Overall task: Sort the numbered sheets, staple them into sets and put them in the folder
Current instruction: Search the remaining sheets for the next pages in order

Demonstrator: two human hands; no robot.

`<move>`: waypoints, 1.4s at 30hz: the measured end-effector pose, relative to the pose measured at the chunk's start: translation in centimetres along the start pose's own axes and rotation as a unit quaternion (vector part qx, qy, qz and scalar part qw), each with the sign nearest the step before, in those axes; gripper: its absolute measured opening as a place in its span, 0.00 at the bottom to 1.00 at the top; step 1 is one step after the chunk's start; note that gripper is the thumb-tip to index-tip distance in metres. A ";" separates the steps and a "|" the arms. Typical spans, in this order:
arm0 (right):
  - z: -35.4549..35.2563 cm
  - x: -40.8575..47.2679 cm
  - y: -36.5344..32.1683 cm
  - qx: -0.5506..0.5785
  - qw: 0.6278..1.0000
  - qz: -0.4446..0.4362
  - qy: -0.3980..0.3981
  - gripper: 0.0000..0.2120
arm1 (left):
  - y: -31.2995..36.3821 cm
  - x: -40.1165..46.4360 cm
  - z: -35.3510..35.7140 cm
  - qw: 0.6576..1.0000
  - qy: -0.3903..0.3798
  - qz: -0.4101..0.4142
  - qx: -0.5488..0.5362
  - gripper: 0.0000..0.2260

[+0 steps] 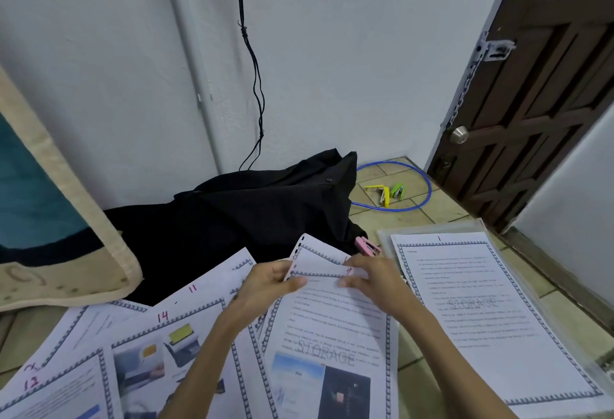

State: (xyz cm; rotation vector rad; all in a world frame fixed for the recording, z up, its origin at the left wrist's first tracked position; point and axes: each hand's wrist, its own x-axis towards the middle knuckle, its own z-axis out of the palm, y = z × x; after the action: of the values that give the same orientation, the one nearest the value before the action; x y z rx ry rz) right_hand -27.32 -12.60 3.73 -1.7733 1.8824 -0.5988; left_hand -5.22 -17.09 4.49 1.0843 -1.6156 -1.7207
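Note:
Printed sheets with patterned borders lie on the floor. My left hand and my right hand both pinch the top edge of a small set of sheets marked 4, with its upper corner folded back. Sheets numbered 11, 14 and 12 are spread out to the left. The sheet numbered 1 rests on a clear plastic folder at the right. A pink stapler sits just beyond my right hand.
A black cloth is heaped against the white wall. A yellow stapler and a green stapler lie inside a blue cable loop. A dark wooden door stands at right, a beige-edged mat leans at left.

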 end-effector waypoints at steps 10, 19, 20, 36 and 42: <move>1.3 -2.9 0.2 0.073 0.996 -0.057 0.017 0.31 | 1.8 3.8 -1.3 0.986 0.096 -0.123 0.060 0.20; 1.4 -1.6 0.1 0.087 0.996 -0.025 0.022 0.30 | 2.7 3.7 -1.1 0.990 0.072 -0.106 0.050 0.16; 1.4 -1.5 0.1 0.091 0.995 -0.023 0.022 0.31 | 2.8 3.5 -1.1 0.992 0.064 -0.104 0.043 0.16; 1.3 -1.4 0.8 0.164 0.985 -0.023 0.037 0.35 | 2.4 2.2 -0.8 0.988 0.048 -0.150 0.002 0.34; 1.6 -2.6 0.7 0.217 0.971 0.006 0.098 0.33 | 1.1 1.7 -2.4 0.947 0.199 -0.042 0.248 0.11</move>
State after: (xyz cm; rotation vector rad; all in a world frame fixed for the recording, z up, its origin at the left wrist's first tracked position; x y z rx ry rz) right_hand -26.76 -9.98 2.19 -1.4590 1.7129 -1.1210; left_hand -4.25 -19.95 5.33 1.6337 -1.7878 -1.0560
